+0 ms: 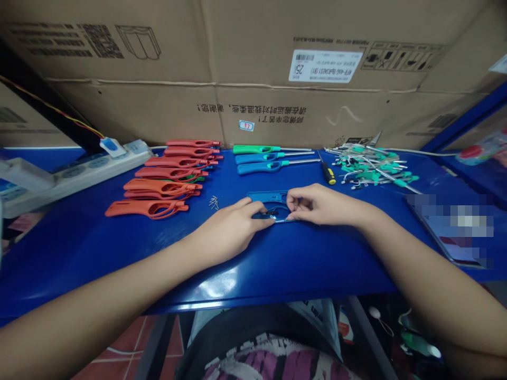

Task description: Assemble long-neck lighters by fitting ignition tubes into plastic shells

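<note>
On the blue table, my two hands meet around a blue lighter casing (267,197) near the middle. My left hand (241,219) has thumb and fingers closed on the left part of the casing, where small dark parts show. At the casing's right end, my right hand (311,205) is pinched together; whatever lies between its fingertips is too small to name. A few small screws (214,202) lie just left of my left hand. Behind the hands are assembled lighters with metal tubes, one green (255,150) and two blue (257,168).
Several orange-red casings (138,207) are stacked at the left, beside a white power strip (75,177). A black and yellow screwdriver (328,173) and a pile of teal-and-metal inner parts (372,166) lie back right. A phone (447,227) rests at the right. Cardboard (158,111) stands behind.
</note>
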